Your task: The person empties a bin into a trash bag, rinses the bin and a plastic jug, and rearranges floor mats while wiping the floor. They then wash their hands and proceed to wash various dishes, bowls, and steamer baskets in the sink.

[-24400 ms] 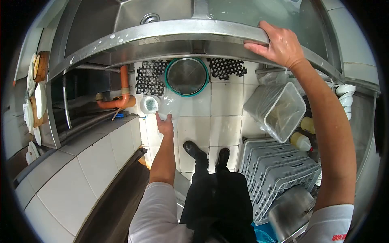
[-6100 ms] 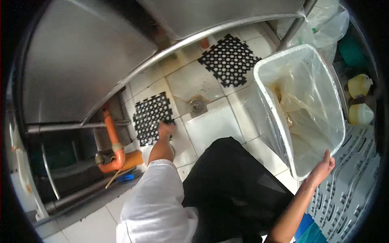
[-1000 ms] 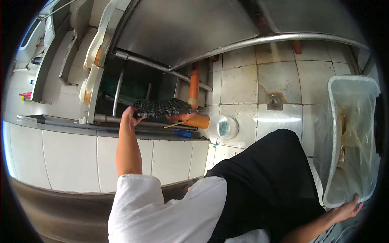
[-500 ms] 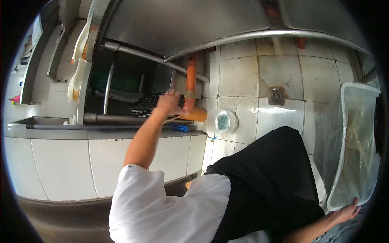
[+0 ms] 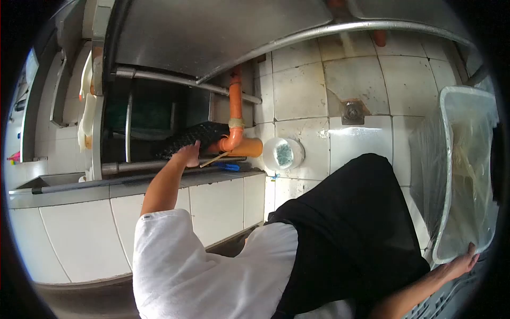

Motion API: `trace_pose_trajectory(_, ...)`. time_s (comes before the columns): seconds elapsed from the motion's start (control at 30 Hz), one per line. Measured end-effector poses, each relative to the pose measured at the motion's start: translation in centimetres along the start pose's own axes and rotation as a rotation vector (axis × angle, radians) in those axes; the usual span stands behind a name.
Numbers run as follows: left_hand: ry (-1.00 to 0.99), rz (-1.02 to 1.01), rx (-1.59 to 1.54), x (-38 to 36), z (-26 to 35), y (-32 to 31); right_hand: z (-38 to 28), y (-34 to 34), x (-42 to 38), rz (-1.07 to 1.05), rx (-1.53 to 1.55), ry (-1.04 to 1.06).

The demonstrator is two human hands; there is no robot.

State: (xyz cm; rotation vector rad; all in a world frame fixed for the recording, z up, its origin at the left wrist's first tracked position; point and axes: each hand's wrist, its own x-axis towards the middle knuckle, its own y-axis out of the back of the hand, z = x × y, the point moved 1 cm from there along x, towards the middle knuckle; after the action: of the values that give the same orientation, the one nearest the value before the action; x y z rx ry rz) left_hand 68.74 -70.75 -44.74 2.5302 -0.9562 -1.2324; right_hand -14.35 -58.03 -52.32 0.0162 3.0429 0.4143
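Black and bumpy, a mat point(image 5: 204, 134) sits just left of the bent orange pipe point(image 5: 235, 106). The left hand point(image 5: 187, 154) is at the near edge of the mat, thumb up, but I cannot tell if its fingers pinch it. Far to the right of the orange pipe, the right hand point(image 5: 463, 261) holds the rim of a big see-through bin point(image 5: 426, 175). A white tub point(image 5: 298, 154) with blue-green stuff inside stands on the tile floor point(image 5: 300, 95), just right of the orange pipe. A thin stick point(image 5: 215, 159) and a small blue thing point(image 5: 228, 167) are on the near side of the orange pipe, close to it.
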Motion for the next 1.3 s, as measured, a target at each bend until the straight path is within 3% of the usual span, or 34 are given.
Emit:
trace_pose_trajectory(0.03,0.017,-0.088,-0.088,-0.3,1.1,1.9,0.9,0.3,1.1,-0.032,0.046,0.007)
trace_pose_trajectory(0.13,-0.017,-0.013,0.078,-0.2,6.1,6.7,-0.7,0.5,0.5,-0.078,-0.206,0.024)
trace_pose_trajectory(0.2,-0.151,0.490,-0.186,2.0,11.4,6.3,1.0,0.9,2.8,-0.086,-0.130,0.013)
trace_pose_trajectory(0.27,-0.525,0.416,-0.679,2.2,17.3,6.2,1.8,1.1,3.5,-0.105,-0.102,0.008)
trace_pose_trajectory(0.37,-0.452,0.110,-0.784,10.8,25.7,-1.7,-0.2,0.8,1.4,-0.066,-0.251,0.060)
trace_pose_trajectory(0.47,-0.128,-0.190,-1.121,14.1,30.9,-5.0,-2.3,-0.3,-2.1,-0.108,-0.173,0.033)
trace_pose_trajectory(0.6,-0.056,-0.118,-1.071,19.3,36.9,-8.7,-1.3,0.2,-0.7,-0.141,-0.101,0.034)
trace_pose_trajectory(0.73,-0.261,0.137,-0.608,22.1,36.3,-12.0,-1.4,0.3,-0.5,-0.176,-0.139,0.035)
trace_pose_trajectory(0.77,-0.365,0.281,-0.555,18.6,34.0,-8.9,-1.2,0.3,-0.3,-0.186,-0.128,0.037)
trace_pose_trajectory(0.87,-0.332,0.406,-0.702,15.2,29.7,-6.8,-2.1,-0.1,-1.4,-0.156,-0.297,0.073)
trace_pose_trajectory(0.9,-0.260,0.211,-0.689,17.0,29.0,-7.8,-2.0,-0.1,-1.3,-0.158,-0.293,0.071)
trace_pose_trajectory(1.0,-0.453,0.313,-0.932,17.0,27.8,-10.0,-1.8,0.2,-1.0,-0.142,-0.259,0.059)
trace_pose_trajectory(1.03,-0.470,0.486,-0.623,14.2,27.3,-8.6,-2.0,-0.1,-1.7,-0.127,-0.224,0.046)
trace_pose_trajectory(1.13,-0.548,0.457,-0.470,6.0,28.0,-5.1,-1.2,0.4,0.2,-0.200,-0.169,0.031)
trace_pose_trajectory(1.2,-0.562,0.544,-0.258,8.3,30.3,-10.7,-0.5,1.1,0.8,-0.246,-0.130,0.035)
trace_pose_trajectory(1.3,-0.508,0.165,-0.433,10.7,30.5,-10.5,-0.4,1.2,1.0,-0.228,-0.167,0.087)
